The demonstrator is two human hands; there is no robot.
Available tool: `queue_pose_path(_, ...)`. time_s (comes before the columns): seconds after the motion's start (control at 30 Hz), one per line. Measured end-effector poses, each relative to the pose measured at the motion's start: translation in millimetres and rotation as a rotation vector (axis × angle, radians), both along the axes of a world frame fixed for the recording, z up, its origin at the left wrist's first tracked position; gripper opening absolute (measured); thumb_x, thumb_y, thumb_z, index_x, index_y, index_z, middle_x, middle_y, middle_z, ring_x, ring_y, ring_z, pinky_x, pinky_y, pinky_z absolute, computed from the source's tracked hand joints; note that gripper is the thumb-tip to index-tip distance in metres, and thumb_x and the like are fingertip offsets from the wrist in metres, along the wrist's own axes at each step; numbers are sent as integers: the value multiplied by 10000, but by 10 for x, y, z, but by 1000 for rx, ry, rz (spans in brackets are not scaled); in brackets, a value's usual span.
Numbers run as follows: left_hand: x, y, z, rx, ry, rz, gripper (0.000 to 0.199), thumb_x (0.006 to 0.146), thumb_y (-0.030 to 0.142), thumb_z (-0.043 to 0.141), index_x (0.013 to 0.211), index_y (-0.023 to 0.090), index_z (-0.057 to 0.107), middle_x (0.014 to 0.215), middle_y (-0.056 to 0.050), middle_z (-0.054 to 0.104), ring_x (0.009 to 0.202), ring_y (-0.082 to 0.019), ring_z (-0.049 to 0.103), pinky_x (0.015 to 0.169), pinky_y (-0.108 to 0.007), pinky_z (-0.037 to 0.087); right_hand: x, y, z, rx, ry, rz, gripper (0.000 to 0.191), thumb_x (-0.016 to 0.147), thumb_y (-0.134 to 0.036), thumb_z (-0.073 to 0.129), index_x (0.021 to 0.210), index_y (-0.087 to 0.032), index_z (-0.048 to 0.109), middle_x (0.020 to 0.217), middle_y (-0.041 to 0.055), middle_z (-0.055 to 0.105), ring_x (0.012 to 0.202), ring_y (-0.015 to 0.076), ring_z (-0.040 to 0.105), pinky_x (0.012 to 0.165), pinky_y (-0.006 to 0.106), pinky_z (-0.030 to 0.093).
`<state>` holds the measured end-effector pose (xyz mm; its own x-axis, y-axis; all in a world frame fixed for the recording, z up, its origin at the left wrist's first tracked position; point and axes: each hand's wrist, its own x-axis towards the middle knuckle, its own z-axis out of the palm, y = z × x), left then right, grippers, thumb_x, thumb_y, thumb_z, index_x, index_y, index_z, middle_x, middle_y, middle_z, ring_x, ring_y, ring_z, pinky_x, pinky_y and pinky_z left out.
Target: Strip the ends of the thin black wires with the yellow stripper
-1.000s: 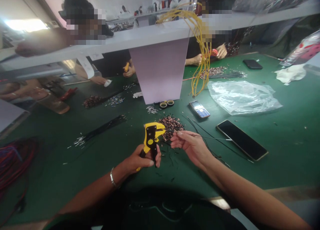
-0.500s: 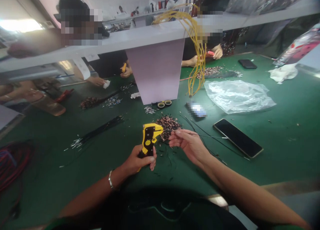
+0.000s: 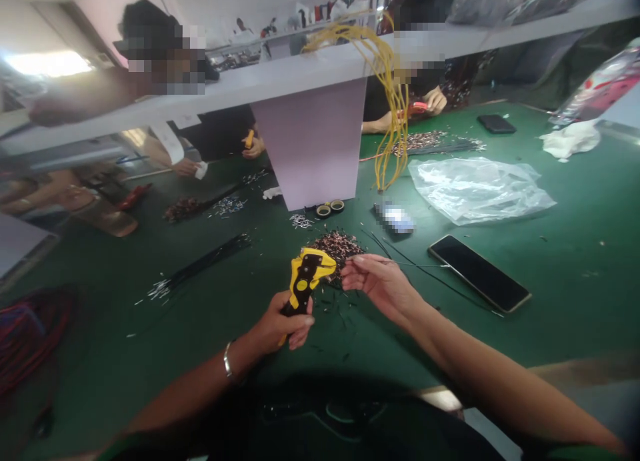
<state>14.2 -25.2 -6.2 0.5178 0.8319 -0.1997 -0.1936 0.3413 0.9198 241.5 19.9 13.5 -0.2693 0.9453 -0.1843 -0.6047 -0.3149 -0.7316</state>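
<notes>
My left hand [image 3: 290, 321] is wrapped round the handle of a yellow and black wire stripper [image 3: 306, 279], its jaws pointing right. Just right of the jaws, my right hand [image 3: 377, 281] pinches a thin black wire [image 3: 423, 265] between thumb and fingers. The wire runs right to a pale tip over the corner of a phone [image 3: 480, 274]. Behind both hands lies a pile of short black and copper-coloured pieces [image 3: 337, 244]. Other black wires [image 3: 435, 281] lie on the table to the right of the pile.
On the green table [image 3: 200, 354] are a bundle of black wires [image 3: 200, 264], tape rolls [image 3: 330, 209], a clear plastic bag [image 3: 480, 187] and red cables [image 3: 30, 341]. Yellow wires [image 3: 395, 114] hang from a shelf [image 3: 280, 77]. Other people's hands [image 3: 255, 145] show beyond it.
The wire stripper in my left hand has moved slightly right and tilted. My right hand has shifted a little right with the wire. The view has shifted slightly.
</notes>
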Motion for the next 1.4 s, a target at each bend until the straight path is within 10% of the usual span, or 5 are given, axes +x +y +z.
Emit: queue_pose_path(1.4,-8,121,80,-86,-313,-179,515,636,296,727,1099,113,594,841,-89,604,721,-226,588,719,-403,485,106,31,43,10,-29,-31,96,716,-238,801,764,-167,757,743,51,768,601,154,689,658,305,581)
